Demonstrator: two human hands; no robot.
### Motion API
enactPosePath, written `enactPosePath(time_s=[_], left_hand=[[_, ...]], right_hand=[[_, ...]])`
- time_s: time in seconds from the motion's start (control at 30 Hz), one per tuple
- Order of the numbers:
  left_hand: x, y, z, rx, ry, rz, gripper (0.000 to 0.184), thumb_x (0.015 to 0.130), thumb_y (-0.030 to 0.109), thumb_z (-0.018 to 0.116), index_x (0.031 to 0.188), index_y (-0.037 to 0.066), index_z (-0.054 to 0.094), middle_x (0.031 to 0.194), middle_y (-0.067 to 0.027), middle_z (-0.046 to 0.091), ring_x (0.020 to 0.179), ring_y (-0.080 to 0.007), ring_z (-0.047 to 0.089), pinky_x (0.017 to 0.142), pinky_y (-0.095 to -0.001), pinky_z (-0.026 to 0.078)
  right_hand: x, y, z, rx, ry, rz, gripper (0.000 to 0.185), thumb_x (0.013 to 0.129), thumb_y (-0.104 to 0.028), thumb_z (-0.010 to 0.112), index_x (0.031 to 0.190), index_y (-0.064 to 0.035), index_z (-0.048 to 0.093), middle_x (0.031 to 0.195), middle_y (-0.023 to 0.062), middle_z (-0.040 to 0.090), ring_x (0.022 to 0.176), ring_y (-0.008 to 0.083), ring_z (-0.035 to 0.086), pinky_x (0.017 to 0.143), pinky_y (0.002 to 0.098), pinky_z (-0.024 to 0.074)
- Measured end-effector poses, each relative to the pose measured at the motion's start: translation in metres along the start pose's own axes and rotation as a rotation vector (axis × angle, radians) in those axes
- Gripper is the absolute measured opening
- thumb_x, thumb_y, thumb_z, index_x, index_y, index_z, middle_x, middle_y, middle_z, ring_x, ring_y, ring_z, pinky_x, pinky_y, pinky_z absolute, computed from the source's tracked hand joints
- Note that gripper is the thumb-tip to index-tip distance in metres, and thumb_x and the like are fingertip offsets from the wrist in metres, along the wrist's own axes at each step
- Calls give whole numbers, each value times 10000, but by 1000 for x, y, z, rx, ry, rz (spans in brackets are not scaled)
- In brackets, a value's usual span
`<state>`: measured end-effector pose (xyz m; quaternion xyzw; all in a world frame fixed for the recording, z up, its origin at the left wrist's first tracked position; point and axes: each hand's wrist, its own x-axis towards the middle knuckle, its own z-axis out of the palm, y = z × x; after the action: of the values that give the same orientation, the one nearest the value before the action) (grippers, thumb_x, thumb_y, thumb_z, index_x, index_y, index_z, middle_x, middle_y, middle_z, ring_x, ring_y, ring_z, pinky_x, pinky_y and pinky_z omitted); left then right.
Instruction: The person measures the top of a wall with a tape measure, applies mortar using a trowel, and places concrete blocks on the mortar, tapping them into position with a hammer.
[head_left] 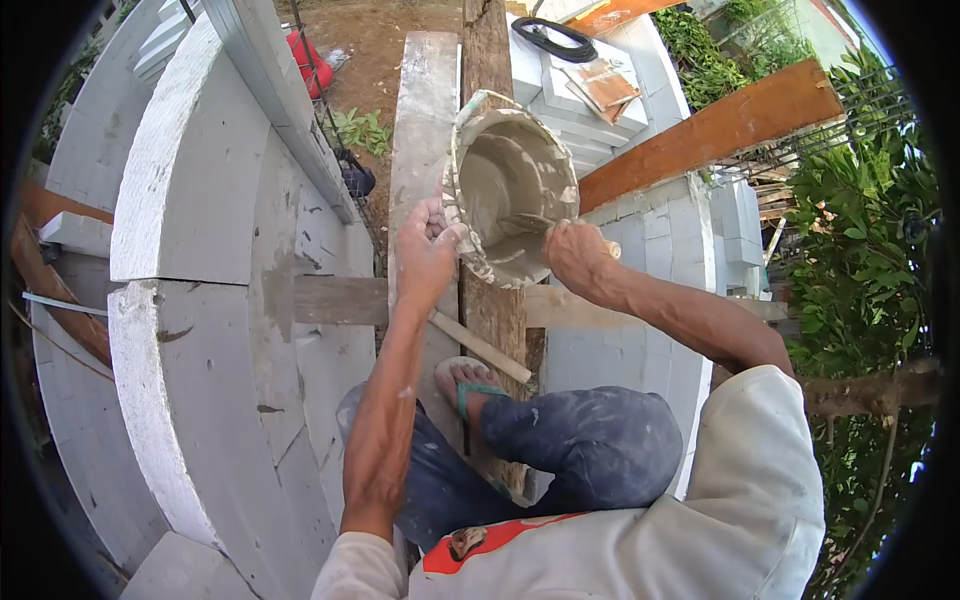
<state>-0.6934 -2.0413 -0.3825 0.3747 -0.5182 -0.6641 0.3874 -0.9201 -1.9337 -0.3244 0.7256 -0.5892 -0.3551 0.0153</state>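
A mortar-caked bucket (525,130) is tipped so its mouth faces me, with wet grey mortar (487,190) inside. My left hand (428,245) grips the bucket's rim on the left side, thumb toward the opening. Closed around the wooden handle of a trowel (525,222) is my right hand (580,255), at the rim's lower right. The trowel's blade reaches into the bucket, against the mortar. Below the bucket a wooden handle (480,345) lies across the planks; its other end is hidden near my left forearm.
Long planks (425,110) run ahead beneath my sandalled foot (470,385). A white block wall (205,200) rises close on the left. Another block wall (650,250) stands right, with an orange-brown board (715,130) above it. A coiled black hose (552,40) rests on blocks ahead.
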Motion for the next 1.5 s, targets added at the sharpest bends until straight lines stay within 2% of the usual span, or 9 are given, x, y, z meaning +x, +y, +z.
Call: enactPosePath(time_s=[0.37,0.43,0.6,0.87,0.97,1.03,1.13,1.3,1.5], left_hand=[[4,0,-35,-50,100,-86,251,935,-53,682,1178,0,649,943,-21,696,788,-89,658,676,-263,555],[5,-7,-47,-55,128,-79,251,941,-49,679,1185,0,646,948,-23,698,789,-93,663,671,-264,558],[4,-31,-63,-257,212,-214,253,983,19,686,1231,5,640,982,-32,708,814,-115,698,669,-277,594],[-86,-23,-85,486,307,-201,508,969,137,739,1425,-33,592,1271,-243,683,1216,-377,673,1049,-438,531],[-130,8,-80,556,238,-201,522,971,178,742,1421,-36,589,1368,-268,639,1310,-416,623,1096,-454,501],[-141,10,-80,587,218,-177,523,975,195,741,1421,-31,590,1397,-257,627,1323,-416,617,1091,-464,507],[-148,8,-79,609,42,-171,550,964,208,744,1445,-5,584,1433,-262,611,1312,-429,621,1071,-490,518],[-160,-6,-82,1158,-173,-309,320,925,162,718,1215,28,734,1200,-249,751,1117,-422,735,979,-526,571],[-157,-31,-81,1103,-220,-367,324,922,217,722,1180,21,717,1201,-222,745,1153,-420,721,929,-531,594]], right_hand=[[16,49,12,1167,-144,-55,265,852,-254,811,949,-23,723,746,93,672,661,226,627,631,414,503],[25,31,63,1439,258,-114,326,875,-297,848,1003,-15,745,698,44,608,622,174,521,614,374,466],[13,7,-29,1721,12,127,300,957,-294,797,994,2,767,717,-7,618,648,73,529,573,287,422],[53,-34,-204,2115,133,-462,372,965,-237,717,1219,28,660,813,26,631,664,80,582,608,261,463],[105,-47,-264,1847,384,-467,373,970,-209,674,1234,52,642,855,99,660,748,184,677,665,327,534],[152,-63,-279,1096,1303,-391,326,984,-173,673,1239,26,634,963,173,663,906,331,697,713,404,566],[172,-79,-286,955,1337,-382,330,961,-151,712,1213,42,621,1088,244,631,903,432,668,751,451,587],[99,-92,-225,675,1140,-486,369,845,-28,756,1187,24,627,1078,171,608,917,368,680,693,436,588],[53,-113,-235,835,1093,-623,477,876,-32,707,1336,56,621,1043,155,600,904,330,671,688,412,601]])
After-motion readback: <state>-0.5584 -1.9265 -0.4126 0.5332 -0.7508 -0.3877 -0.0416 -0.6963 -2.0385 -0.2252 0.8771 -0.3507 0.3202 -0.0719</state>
